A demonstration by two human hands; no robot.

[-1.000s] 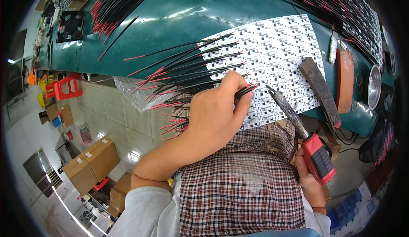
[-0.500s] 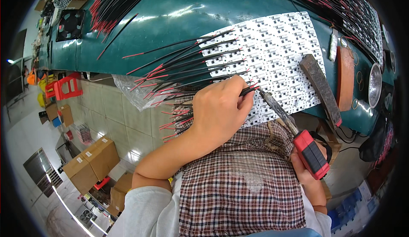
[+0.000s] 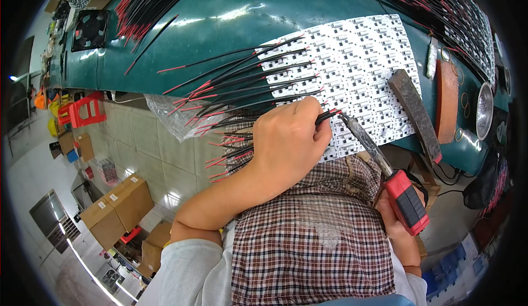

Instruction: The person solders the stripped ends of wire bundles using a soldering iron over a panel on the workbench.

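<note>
Worktop [image 3: 220,36], green and glossy, carries a white circuit-board sheet [image 3: 363,58] overhanging its near edge. The right hand [image 3: 390,218] has its grip wrapped around a soldering iron [image 3: 396,183], angled inward. A dark bar [image 3: 416,117] lies on the sheet, probably weighing it down. The left hand's [image 3: 291,135] grip pinches black wires [image 3: 324,117], apparently steadying their red ends beside the iron's tip.

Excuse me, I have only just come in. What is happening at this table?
A person's left hand pinches black-and-red wires over a white sheet of small circuit boards. The right hand holds a red-and-black soldering iron, its tip close to the wire ends; whether they touch, I cannot tell. More wires already lie across the sheet's left part, and a dark bar rests on its right side.
</note>
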